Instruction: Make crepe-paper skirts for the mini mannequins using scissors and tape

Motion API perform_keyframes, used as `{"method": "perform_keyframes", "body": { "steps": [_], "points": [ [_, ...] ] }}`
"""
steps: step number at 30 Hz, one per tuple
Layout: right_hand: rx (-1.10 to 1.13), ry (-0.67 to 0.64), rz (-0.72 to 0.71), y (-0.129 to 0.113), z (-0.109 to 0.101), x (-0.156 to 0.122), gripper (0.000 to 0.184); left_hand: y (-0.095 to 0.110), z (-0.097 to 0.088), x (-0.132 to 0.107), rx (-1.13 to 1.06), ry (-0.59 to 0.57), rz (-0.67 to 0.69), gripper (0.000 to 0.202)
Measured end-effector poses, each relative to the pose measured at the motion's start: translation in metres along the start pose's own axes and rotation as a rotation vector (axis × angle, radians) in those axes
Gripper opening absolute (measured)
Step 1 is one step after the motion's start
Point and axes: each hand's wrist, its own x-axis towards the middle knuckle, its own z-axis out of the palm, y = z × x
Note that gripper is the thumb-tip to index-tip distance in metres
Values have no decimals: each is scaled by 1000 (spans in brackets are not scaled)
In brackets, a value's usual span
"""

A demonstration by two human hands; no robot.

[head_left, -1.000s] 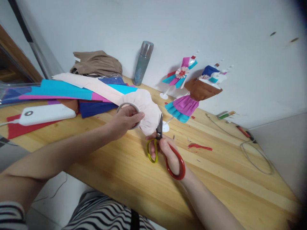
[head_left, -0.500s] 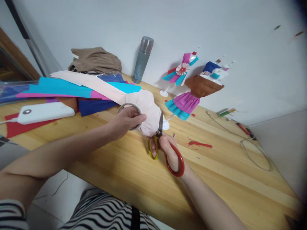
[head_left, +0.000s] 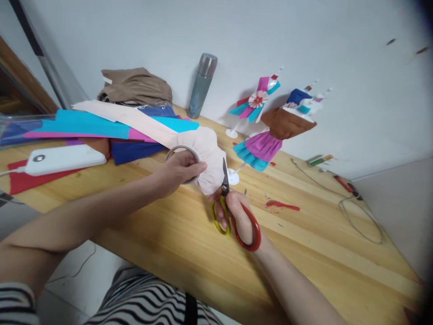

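Observation:
My left hand is closed around a roll of tape with pale pink crepe paper wrapped over it. The paper trails back to the left as a long strip. My right hand grips scissors with one red and one yellow handle. Their blades point up at the right edge of the pink paper and are nearly closed.
A wooden table holds coloured crepe sheets, a white power bank, a steel flask, a brown cloth, two paper-dress figures, red scraps and a wire loop. A white wall stands behind.
The scissor handles have come together, narrowing the blades at the pink paper's edge. My right hand shifted slightly. My left hand has kept its hold on the tape roll.

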Motion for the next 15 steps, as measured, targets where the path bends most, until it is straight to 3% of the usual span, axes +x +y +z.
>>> {"method": "perform_keyframes", "body": {
  "steps": [9,15],
  "points": [
    [5,43,80,-2,1,-2,56,-1,-5,2,-1,-48,5,12],
    [19,4,44,-4,1,-2,55,3,-10,4,26,-74,-8,12]
  ]
}}
